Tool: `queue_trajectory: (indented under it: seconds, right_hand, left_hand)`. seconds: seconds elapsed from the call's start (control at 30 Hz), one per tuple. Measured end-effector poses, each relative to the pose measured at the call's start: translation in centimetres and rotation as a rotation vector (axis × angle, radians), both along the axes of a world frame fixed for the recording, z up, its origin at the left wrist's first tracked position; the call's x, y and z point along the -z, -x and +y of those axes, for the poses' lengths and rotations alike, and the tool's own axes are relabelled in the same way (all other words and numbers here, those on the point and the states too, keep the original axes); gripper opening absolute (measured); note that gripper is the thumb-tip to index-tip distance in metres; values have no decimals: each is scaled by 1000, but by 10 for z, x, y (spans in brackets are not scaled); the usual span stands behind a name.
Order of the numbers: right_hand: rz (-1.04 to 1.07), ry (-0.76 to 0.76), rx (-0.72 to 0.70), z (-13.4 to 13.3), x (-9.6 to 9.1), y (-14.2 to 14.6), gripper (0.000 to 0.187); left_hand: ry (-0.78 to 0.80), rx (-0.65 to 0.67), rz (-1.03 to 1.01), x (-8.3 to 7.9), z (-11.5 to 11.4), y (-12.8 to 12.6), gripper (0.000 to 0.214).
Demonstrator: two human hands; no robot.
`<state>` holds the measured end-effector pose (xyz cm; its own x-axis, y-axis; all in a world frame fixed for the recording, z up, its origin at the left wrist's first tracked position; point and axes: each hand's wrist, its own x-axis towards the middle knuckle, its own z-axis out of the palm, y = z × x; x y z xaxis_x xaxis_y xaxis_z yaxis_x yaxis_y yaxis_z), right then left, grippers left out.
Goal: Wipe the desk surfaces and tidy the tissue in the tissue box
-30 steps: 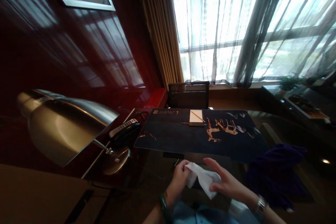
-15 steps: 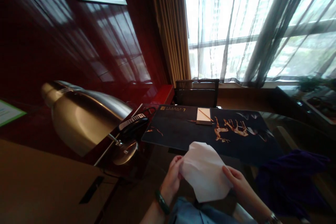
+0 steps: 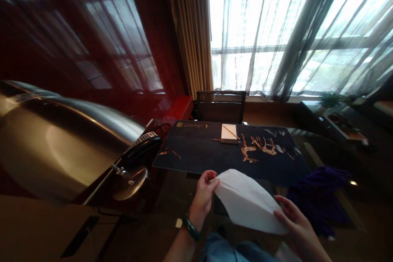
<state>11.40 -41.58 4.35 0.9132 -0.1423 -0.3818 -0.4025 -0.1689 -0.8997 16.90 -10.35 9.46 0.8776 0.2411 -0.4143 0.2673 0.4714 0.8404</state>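
A white sheet of thin paper (image 3: 247, 201) is spread out between my hands, above the glass desktop. My left hand (image 3: 203, 195) pinches its left corner between thumb and fingers, with a dark beaded bracelet on the wrist. My right hand (image 3: 296, 221) grips the sheet's lower right edge. The sheet covers the near edge of a dark desk mat (image 3: 196, 149) printed with gold deer, and touches nothing else that I can see.
A notepad with a pencil (image 3: 229, 133) lies on the mat. A black telephone (image 3: 144, 147) and a large steel lamp (image 3: 61, 143) stand at left. A crumpled purple cloth (image 3: 317, 196) lies at right. A black chair (image 3: 220, 106) stands by the curtained window.
The white sheet has gone from a bunched fold to a wide spread, and my hands have moved apart. The lamp looks larger as the view shifts.
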Motion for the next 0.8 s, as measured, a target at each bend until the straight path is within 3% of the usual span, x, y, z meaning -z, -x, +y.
queue_trajectory:
  seconds: [0.13,0.2,0.3,0.33,0.4,0.47,0.57,0.63,0.7,0.8]
  right_hand:
    - [-395,418,-30,21,-6,-1,88]
    - [-512,448,-185,50,-15,-12,87]
    - [-358,304,-455,95,-25,-31,63]
    - [-267,224,-486,105,-27,-34,66]
    - [-49,-21,-437,117,-29,-32,78]
    - [165,-303,-281,121,-31,-22,83]
    - [320,-588,-154,119,-42,-8,79]
    - [321,-626,-196,112,-50,-7,78]
    - [261,-492,-312,98,-57,-15,83]
    - [-30,-6,-596,69,-65,-39,76]
  left_hand:
    - [-167,161,-98,-6,-13,-3,47]
    - [-193,276,-160,-12,-18,-9,47]
    - [-353,305,-301,-24,-14,-24,39]
    - [-444,266,-343,-29,-10,-27,37]
    - [-651,161,-413,-40,-1,-27,37]
    - [-803,166,-461,-47,3,-16,38]
    - [-887,516,-446,-47,-5,17,45]
    - [-854,749,-333,-38,-18,39,55]
    - [-812,850,-214,-25,-32,53,53]
    - [-790,844,-149,-11,-54,57,34]
